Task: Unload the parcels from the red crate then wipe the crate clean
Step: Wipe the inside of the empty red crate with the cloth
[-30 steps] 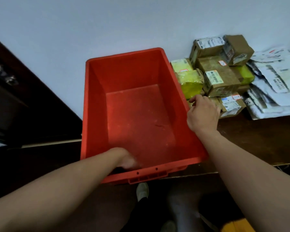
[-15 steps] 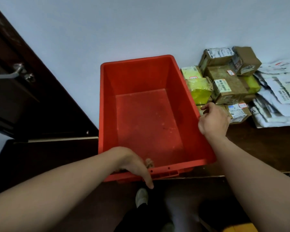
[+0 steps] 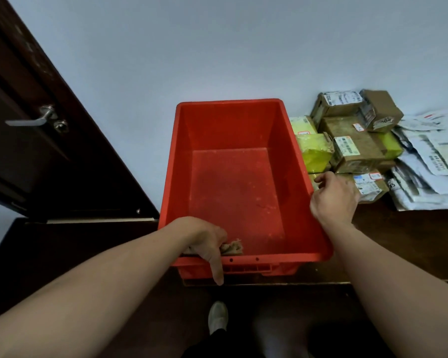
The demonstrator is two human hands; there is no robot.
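Note:
The red crate (image 3: 243, 125) stands on a dark wooden table against the wall, with no parcels inside and pale specks on its floor. My left hand (image 3: 207, 240) is at the crate's near rim and grips a crumpled beige cloth (image 3: 232, 248) against the inside of the near wall, with the index finger pointing down over the rim. My right hand (image 3: 334, 197) grips the crate's right rim. The parcels (image 3: 354, 143), brown boxes and yellow packets, are stacked on the table right of the crate.
White mailer bags (image 3: 429, 161) lie at the far right of the table (image 3: 398, 241). A dark door with a metal handle (image 3: 29, 121) stands at the left. A shoe (image 3: 217, 316) shows on the floor below the table edge.
My left hand has come up from the crate floor to the near rim with the cloth. My right hand stays on the right rim. The view has shifted left.

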